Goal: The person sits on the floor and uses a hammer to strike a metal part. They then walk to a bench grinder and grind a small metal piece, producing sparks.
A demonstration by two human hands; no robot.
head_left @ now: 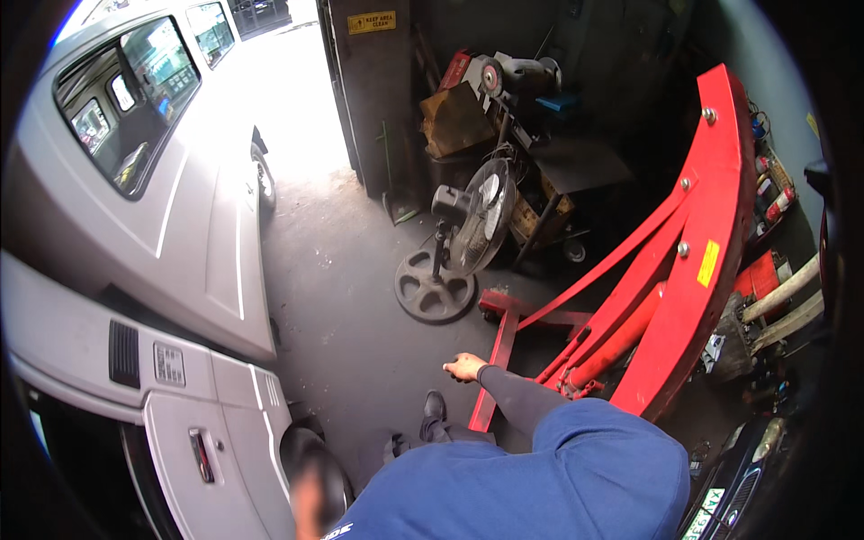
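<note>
My right hand [465, 367], its fingers curled, reaches out in a dark sleeve beside the red hydraulic shop crane [684, 306], above the grey floor; whether it holds anything is too small to make out. A blurred skin-coloured shape at lower left appears to be my left hand [308, 499], next to the dark wheel of a pale vehicle [207, 432]; its fingers and any contact cannot be made out. My blue-shirted body fills the lower middle, and one dark shoe [435, 407] shows on the floor.
A pale van [162, 225] stands at left beside a bright doorway [301, 99]. Ahead are a pedestal fan [435, 285] and a cluttered stand [585, 157] with a grinder [517, 76]. Parts [765, 279] pile along the right wall above a dark bumper [747, 468].
</note>
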